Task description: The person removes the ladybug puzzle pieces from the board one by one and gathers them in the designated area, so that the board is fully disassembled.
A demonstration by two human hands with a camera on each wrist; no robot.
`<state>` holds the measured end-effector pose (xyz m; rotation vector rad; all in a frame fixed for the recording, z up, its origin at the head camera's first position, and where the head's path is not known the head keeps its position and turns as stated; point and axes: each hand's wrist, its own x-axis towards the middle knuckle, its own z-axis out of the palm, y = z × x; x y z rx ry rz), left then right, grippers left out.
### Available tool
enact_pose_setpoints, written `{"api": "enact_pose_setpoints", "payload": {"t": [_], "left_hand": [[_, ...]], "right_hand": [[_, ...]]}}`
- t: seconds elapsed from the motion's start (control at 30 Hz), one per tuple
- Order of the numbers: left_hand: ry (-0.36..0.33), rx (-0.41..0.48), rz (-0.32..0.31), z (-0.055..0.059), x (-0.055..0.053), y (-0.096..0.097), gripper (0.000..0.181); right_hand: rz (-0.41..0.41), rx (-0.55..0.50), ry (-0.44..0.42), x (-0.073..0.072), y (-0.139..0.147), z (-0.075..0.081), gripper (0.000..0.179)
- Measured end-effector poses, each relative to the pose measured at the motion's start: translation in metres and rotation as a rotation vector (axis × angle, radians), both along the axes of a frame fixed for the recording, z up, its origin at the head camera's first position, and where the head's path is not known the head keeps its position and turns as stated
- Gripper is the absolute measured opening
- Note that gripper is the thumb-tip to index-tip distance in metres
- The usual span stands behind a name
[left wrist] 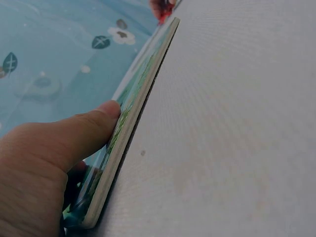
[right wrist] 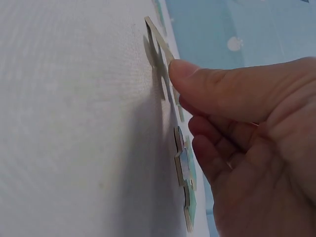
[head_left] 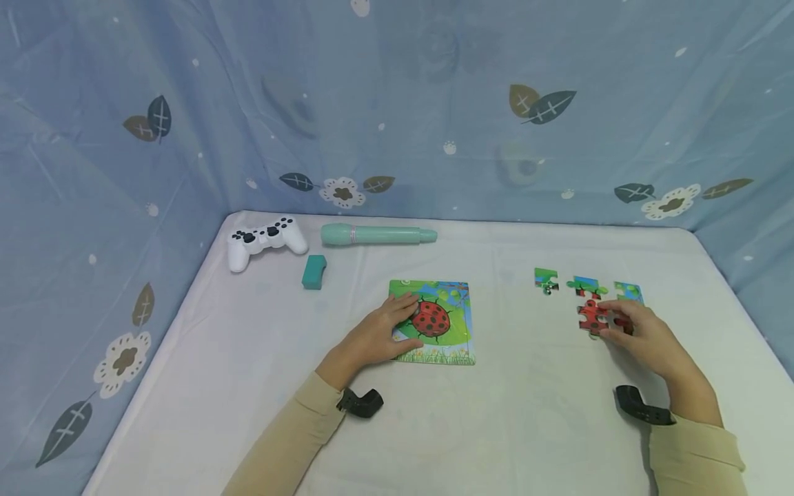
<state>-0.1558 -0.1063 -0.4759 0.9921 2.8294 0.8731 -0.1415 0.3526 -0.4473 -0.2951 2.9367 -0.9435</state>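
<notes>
A square ladybug puzzle board (head_left: 460,331) lies flat on the table. My left hand (head_left: 376,335) rests on its left side, fingers extended over the picture. In the left wrist view the thumb of this hand (left wrist: 54,148) lies along the board (left wrist: 121,143) near its edge. Over at the right, my right hand (head_left: 645,341) pinches a red, black-spotted puzzle piece (head_left: 592,318) between thumb and fingers. The right wrist view shows the pinched piece (right wrist: 157,37) tilted, one end raised off the cloth. Another piece (right wrist: 185,173) lies below the curled fingers.
Loose puzzle pieces lie behind the right hand: a green one (head_left: 546,278), a blue-green one (head_left: 586,286) and another (head_left: 630,291). At the back left are a white game controller (head_left: 267,240), a green microphone-shaped object (head_left: 378,235) and a teal block (head_left: 314,272). Patterned curtains border the table.
</notes>
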Motion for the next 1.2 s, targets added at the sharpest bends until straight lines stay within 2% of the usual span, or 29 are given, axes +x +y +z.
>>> {"api": "enact_pose_setpoints", "payload": {"t": [0.37,0.57,0.7,0.87,1.07,1.2], "left_hand": [[0.016,0.021,-0.004,-0.001,-0.001,-0.001,0.074],[0.011,0.018,0.0,0.0,0.001,0.0,0.074],[0.012,0.026,0.0,0.0,0.002,0.0,0.074],[0.052,0.052,0.001,-0.001,0.002,0.0,0.075],[0.085,0.063,0.018,0.0,0.002,-0.004,0.081],[0.081,0.021,0.067,0.002,0.001,-0.011,0.083]], "right_hand": [[0.024,0.029,0.048,0.0,-0.002,-0.002,0.04],[0.011,0.038,0.031,0.0,-0.002,-0.001,0.043],[-0.009,0.039,-0.003,0.001,-0.005,0.005,0.05],[-0.01,-0.022,-0.016,0.002,-0.024,0.016,0.057],[0.062,-0.045,0.115,0.001,-0.058,0.021,0.051],[0.118,-0.086,0.13,-0.001,-0.09,0.02,0.05]]}}
